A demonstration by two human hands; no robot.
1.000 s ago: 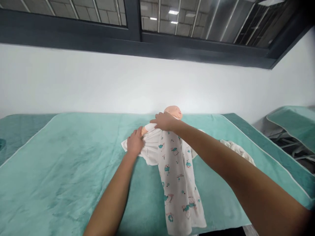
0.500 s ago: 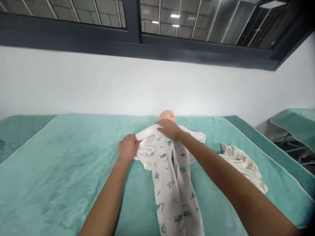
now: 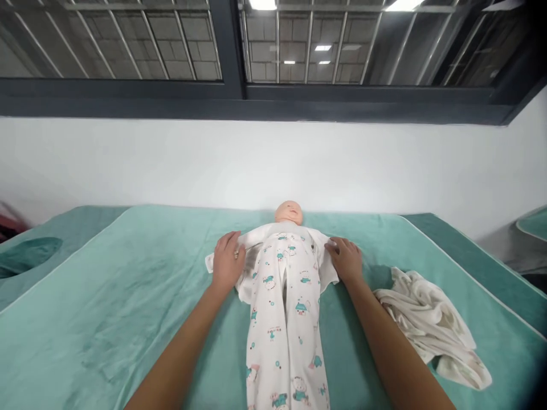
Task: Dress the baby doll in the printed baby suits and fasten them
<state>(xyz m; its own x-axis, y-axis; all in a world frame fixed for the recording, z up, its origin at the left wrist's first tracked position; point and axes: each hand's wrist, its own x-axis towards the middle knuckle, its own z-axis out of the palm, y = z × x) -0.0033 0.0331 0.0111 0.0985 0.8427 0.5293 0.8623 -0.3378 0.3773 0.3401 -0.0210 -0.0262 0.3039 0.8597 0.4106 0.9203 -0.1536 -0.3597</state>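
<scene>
A baby doll (image 3: 289, 212) lies on its back on a teal blanket (image 3: 128, 285), its head toward the wall. It wears a white top and white trousers (image 3: 284, 307) printed with small teal animals. My left hand (image 3: 227, 261) rests on the doll's left-side sleeve, fingers curled over the cloth. My right hand (image 3: 345, 257) lies on the sleeve at the other side, fingers flat and together against the fabric.
A crumpled white cloth (image 3: 431, 324) lies on the blanket to the right of the doll. A white wall (image 3: 171, 165) with a dark-framed window (image 3: 231, 97) runs behind the bed. A darker teal surface (image 3: 25, 256) lies at the far left.
My right hand has moved from the doll's chest out to its right-side sleeve. The left hand stays at the other sleeve. The doll now lies straight, and the view has tilted up.
</scene>
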